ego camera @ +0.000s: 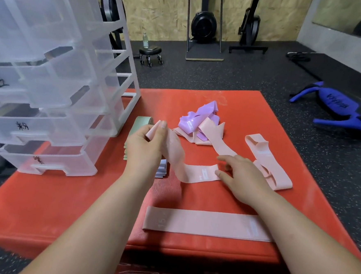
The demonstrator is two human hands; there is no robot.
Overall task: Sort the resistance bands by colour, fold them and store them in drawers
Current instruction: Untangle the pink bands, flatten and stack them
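So the left hand has one end of a pink band pinched between thumb and fingers and lifted off the red mat. The band drapes down and to the right until its other end lies flat on the mat. The right hand is on that flat end — fingers mostly straight, thumb and fingertips just touching the fabric, not curled round it.

Nearer the person than both hands, a second pink band lies flat and stretched out, one end tucked under the right forearm. Just right of the right hand is a third pink band, loose and looped over itself. Beyond the hands, roughly between them, sits a tangled heap of purple and pink bands, and one pink strip from it runs down toward the right fingertips.

Behind the left hand there's a folded green stack, and right by that wrist a small folded lavender stack peeks out. Left of the left hand stands the clear plastic drawer unit, with black handwritten marks on some drawer fronts. Way off to the right of the right hand — off the mat, on the dark floor — lies a blue and black bag.
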